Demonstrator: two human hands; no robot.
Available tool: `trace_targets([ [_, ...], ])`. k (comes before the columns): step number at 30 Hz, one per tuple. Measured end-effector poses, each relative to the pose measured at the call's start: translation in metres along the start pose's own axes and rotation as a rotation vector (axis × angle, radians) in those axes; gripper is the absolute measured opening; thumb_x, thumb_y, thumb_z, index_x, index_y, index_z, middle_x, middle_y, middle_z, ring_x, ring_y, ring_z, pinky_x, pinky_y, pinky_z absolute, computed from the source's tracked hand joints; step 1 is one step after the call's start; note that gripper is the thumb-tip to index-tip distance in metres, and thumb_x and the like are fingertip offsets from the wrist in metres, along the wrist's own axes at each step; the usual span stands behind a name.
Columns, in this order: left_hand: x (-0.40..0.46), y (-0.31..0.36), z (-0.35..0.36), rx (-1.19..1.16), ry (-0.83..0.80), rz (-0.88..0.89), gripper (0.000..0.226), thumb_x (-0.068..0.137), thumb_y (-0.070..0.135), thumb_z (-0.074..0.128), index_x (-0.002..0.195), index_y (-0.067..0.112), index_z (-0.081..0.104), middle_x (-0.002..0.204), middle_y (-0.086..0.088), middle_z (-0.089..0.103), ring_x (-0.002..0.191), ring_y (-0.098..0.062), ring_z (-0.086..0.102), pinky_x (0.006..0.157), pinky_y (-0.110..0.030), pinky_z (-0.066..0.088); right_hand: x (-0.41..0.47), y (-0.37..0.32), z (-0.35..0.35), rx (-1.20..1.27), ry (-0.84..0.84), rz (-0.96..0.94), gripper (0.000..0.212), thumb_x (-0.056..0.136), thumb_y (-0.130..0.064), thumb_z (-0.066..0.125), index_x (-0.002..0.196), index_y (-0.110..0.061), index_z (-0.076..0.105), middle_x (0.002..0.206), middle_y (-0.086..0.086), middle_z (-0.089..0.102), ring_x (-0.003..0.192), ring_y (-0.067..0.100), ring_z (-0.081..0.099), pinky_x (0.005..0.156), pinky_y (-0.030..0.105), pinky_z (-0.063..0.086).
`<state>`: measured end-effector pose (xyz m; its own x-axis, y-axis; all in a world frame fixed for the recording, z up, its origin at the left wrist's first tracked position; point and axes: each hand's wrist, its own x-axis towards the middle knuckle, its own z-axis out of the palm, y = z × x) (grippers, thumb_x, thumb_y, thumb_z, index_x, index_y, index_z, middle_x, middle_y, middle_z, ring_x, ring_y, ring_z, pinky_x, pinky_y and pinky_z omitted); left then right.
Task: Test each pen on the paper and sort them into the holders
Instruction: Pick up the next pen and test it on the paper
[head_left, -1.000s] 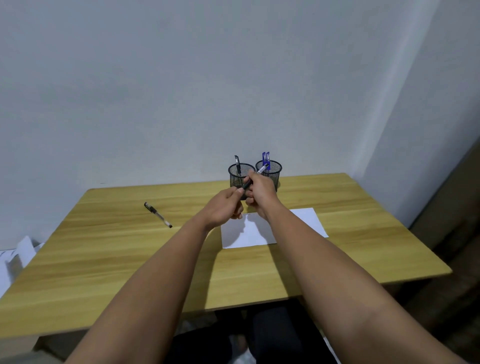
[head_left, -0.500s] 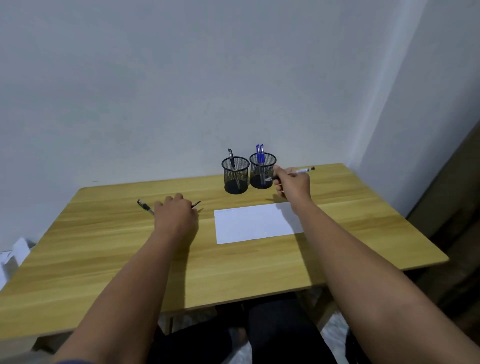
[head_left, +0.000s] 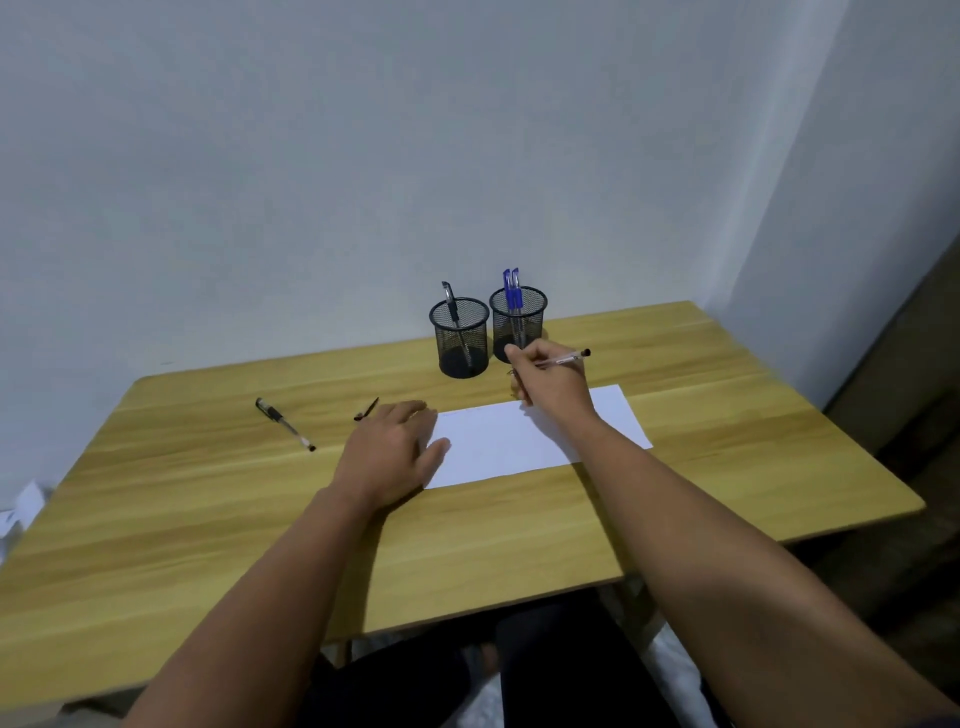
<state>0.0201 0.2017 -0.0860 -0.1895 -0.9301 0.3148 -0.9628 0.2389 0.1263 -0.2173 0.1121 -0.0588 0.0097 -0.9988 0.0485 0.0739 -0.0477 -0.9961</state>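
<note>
My right hand (head_left: 550, 382) grips a clear pen (head_left: 566, 358) over the far edge of the white paper (head_left: 524, 441), its tip pointing down towards the sheet. My left hand (head_left: 397, 449) lies flat with fingers spread, pressing the paper's left edge. A black pen cap (head_left: 367, 409) lies just beyond my left fingers. Another black pen (head_left: 284, 424) rests on the table to the left. Two black mesh holders stand at the back: the left holder (head_left: 460, 338) has one black pen, the right holder (head_left: 518, 322) has blue pens.
The wooden table (head_left: 208, 519) meets a white wall at the back and a corner at the right. White crumpled material (head_left: 21, 506) lies off the table's left edge. My dark-clothed legs show under the front edge.
My hands pulled apart, uncapping the pen. My left hand set the cap down and moved right onto the paper's edge. My right hand brought the pen down to the paper.
</note>
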Motion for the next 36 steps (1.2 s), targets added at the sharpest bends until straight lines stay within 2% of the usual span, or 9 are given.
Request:
trace_targets([
  [2, -0.003, -0.004, 0.006, -0.009, 0.007, 0.008, 0.052, 0.093, 0.058, 0.046, 0.123, 0.022, 0.067, 0.135, -0.001, 0.063, 0.123, -0.027, 0.056, 0.095, -0.042, 0.049, 0.003, 0.006, 0.002, 0.009, -0.054, 0.033, 0.036, 0.104, -0.022, 0.073, 0.086, 0.005, 0.059, 0.069, 0.018, 0.059, 0.054, 0.021, 0.050, 0.047, 0.030, 0.039],
  [5, -0.007, -0.007, 0.012, -0.042, 0.016, -0.014, 0.054, 0.093, 0.060, 0.044, 0.129, 0.025, 0.065, 0.138, 0.002, 0.061, 0.128, -0.025, 0.053, 0.101, -0.046, 0.043, 0.004, 0.020, 0.001, -0.065, -0.093, 0.085, 0.033, 0.104, -0.024, 0.073, 0.085, 0.001, 0.062, 0.072, 0.017, 0.061, 0.059, 0.022, 0.055, 0.048, 0.029, 0.043],
  [8, -0.009, -0.008, 0.017, -0.095, 0.044, -0.034, 0.053, 0.093, 0.059, 0.046, 0.132, 0.028, 0.063, 0.138, 0.005, 0.060, 0.130, -0.021, 0.051, 0.103, -0.046, 0.040, 0.004, 0.029, -0.001, -0.124, -0.067, 0.076, 0.035, 0.103, -0.026, 0.074, 0.085, 0.003, 0.064, 0.071, 0.015, 0.063, 0.061, 0.023, 0.057, 0.052, 0.031, 0.045],
  [12, -0.010, -0.009, 0.019, -0.120, 0.053, -0.056, 0.052, 0.092, 0.060, 0.048, 0.134, 0.032, 0.061, 0.140, 0.010, 0.057, 0.133, -0.017, 0.047, 0.106, -0.045, 0.036, 0.008, 0.034, 0.002, -0.108, -0.082, 0.057, 0.046, 0.101, -0.029, 0.077, 0.080, 0.006, 0.057, 0.068, 0.019, 0.060, 0.062, 0.030, 0.054, 0.053, 0.035, 0.044],
  [15, -0.010, -0.010, 0.021, -0.132, 0.051, -0.062, 0.054, 0.092, 0.061, 0.048, 0.135, 0.032, 0.061, 0.141, 0.010, 0.057, 0.134, -0.016, 0.046, 0.107, -0.047, 0.035, 0.011, 0.033, 0.002, -0.076, -0.061, 0.087, 0.049, 0.103, -0.026, 0.075, 0.088, 0.015, 0.054, 0.071, 0.018, 0.060, 0.063, 0.030, 0.056, 0.049, 0.031, 0.045],
  [18, -0.011, -0.010, 0.021, -0.156, 0.052, -0.075, 0.056, 0.091, 0.062, 0.047, 0.136, 0.032, 0.061, 0.142, 0.011, 0.056, 0.135, -0.015, 0.046, 0.109, -0.046, 0.035, 0.013, 0.033, 0.003, -0.076, -0.031, 0.096, 0.039, 0.103, -0.020, 0.074, 0.083, 0.009, 0.057, 0.070, 0.020, 0.059, 0.059, 0.026, 0.057, 0.045, 0.029, 0.044],
  [26, -0.009, -0.012, 0.023, -0.193, 0.062, -0.088, 0.056, 0.089, 0.063, 0.048, 0.136, 0.034, 0.060, 0.142, 0.013, 0.055, 0.136, -0.013, 0.044, 0.110, -0.046, 0.033, 0.009, 0.039, 0.004, -0.059, -0.049, 0.027, 0.041, 0.101, -0.013, 0.076, 0.085, 0.017, 0.052, 0.070, 0.023, 0.059, 0.065, 0.031, 0.060, 0.054, 0.032, 0.047],
  [30, -0.007, -0.013, 0.023, -0.190, 0.074, -0.091, 0.055, 0.089, 0.062, 0.050, 0.135, 0.034, 0.061, 0.142, 0.014, 0.056, 0.135, -0.012, 0.044, 0.109, -0.045, 0.033, 0.008, 0.038, 0.004, -0.053, -0.069, 0.019, 0.044, 0.099, -0.020, 0.080, 0.080, 0.013, 0.056, 0.068, 0.022, 0.062, 0.065, 0.031, 0.059, 0.058, 0.035, 0.048],
  [36, -0.009, -0.012, 0.022, -0.200, 0.072, -0.096, 0.056, 0.089, 0.063, 0.049, 0.135, 0.033, 0.062, 0.142, 0.014, 0.056, 0.135, -0.012, 0.045, 0.108, -0.045, 0.032, 0.010, 0.040, 0.003, -0.045, -0.063, 0.028, 0.032, 0.103, -0.014, 0.073, 0.077, 0.001, 0.060, 0.068, 0.022, 0.059, 0.058, 0.024, 0.061, 0.051, 0.028, 0.049],
])
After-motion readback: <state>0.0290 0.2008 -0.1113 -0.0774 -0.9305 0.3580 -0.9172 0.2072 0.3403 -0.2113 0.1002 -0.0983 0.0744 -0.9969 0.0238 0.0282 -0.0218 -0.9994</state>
